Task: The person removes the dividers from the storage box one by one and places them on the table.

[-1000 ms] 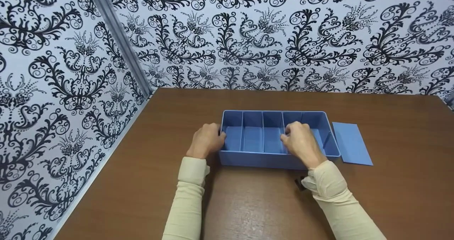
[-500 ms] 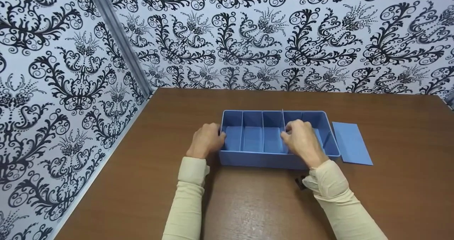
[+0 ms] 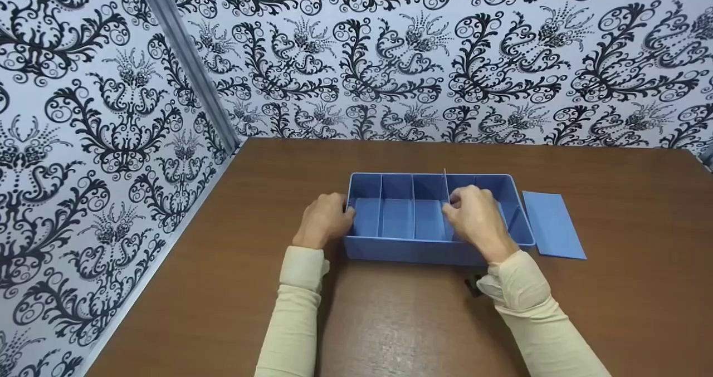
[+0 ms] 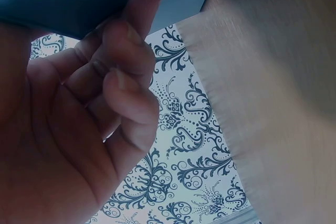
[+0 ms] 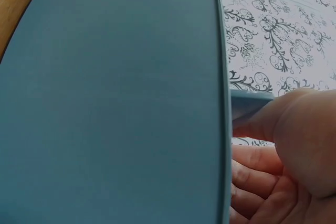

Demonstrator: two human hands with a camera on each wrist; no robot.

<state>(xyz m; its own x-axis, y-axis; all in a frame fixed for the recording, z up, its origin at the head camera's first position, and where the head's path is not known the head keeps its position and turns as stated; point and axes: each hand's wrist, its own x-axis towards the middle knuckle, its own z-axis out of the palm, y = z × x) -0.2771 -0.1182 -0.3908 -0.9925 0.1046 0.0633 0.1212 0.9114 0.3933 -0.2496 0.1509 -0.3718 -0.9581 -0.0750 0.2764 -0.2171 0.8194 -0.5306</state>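
Blue divided box [image 3: 412,250] sitting right between both hands' fingers: left hand [image 3: 324,219] pinches its left end wall, thumb inside, and right hand [image 3: 477,219] has thumb and fingers clamped on a divider [image 3: 446,186] that pokes above the rim just past them. Loose blue panel [image 3: 554,225] lies right of those fingers.

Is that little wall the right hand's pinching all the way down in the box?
Not all the way: the blue divider in the right hand pokes above the back rim of the blue box at its far end.
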